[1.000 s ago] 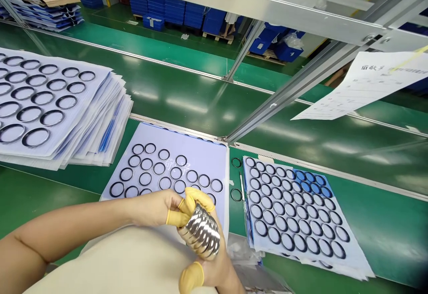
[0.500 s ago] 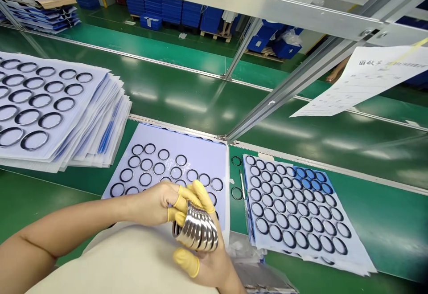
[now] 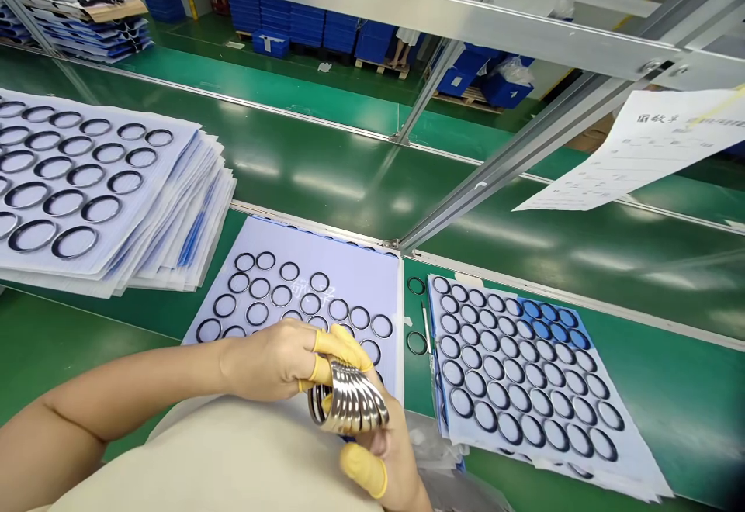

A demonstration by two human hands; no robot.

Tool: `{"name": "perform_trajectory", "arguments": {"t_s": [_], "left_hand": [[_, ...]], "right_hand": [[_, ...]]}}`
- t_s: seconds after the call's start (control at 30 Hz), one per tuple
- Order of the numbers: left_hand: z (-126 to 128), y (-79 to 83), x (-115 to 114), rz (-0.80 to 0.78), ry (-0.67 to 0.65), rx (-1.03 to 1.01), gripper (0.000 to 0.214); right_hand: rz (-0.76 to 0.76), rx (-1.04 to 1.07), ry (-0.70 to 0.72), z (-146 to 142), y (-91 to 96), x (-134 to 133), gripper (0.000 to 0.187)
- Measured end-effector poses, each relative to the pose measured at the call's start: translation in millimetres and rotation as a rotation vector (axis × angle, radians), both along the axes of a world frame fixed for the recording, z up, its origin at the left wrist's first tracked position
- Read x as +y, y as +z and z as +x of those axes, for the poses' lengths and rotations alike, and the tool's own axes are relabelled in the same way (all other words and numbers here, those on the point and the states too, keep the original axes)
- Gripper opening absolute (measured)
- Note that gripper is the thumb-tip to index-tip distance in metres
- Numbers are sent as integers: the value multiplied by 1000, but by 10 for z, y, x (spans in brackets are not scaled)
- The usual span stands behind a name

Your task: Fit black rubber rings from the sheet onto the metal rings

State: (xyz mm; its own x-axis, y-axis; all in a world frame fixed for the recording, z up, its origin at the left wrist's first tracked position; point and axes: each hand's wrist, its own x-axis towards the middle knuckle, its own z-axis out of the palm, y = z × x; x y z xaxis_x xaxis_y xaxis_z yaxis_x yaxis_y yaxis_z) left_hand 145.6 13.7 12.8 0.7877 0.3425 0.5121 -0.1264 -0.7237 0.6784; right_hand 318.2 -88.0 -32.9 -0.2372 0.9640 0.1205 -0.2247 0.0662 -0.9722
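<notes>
A row of shiny metal rings (image 3: 355,399) is bunched together in front of my body. My right hand (image 3: 389,450) supports the rings from the right and below, its thumb in a yellow finger cot standing away from them. From the left, my left hand (image 3: 285,357) closes its yellow-cotted fingers on the near end of the row, partly inside the ring openings. Behind both hands lies a pale sheet (image 3: 349,264) with several dark-edged rings spread on it; my hands cover its lower part.
On the right, a stack of sheets (image 3: 634,450) carries many rings. A taller stack of sheets (image 3: 151,209) with rings stands at left. Two loose rings and a thin pen-like tool (image 3: 425,318) lie between sheets. A metal post (image 3: 494,163) and hanging paper (image 3: 634,155) rise beyond.
The rings have fanned out and tilted between my hands, shifting slightly right and down. My right thumb has moved right, and my left fingers have shifted along the rings.
</notes>
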Motion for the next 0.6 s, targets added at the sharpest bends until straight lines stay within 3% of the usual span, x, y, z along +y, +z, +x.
{"name": "perform_trajectory", "arguments": {"t_s": [0.13, 0.3, 0.43, 0.6], "left_hand": [[46, -103, 42, -160, 120, 192, 30], [46, -623, 192, -195, 377, 544, 26], [-91, -928, 385, -250, 516, 493, 33], [-404, -1229, 712, -353, 815, 392, 25]], "right_hand": [[-135, 80, -127, -2, -210, 114, 39], [-495, 261, -296, -153, -606, 463, 34], [-540, 310, -304, -260, -902, 851, 32], [-534, 211, -303, -440, -1277, 1435, 43]]}}
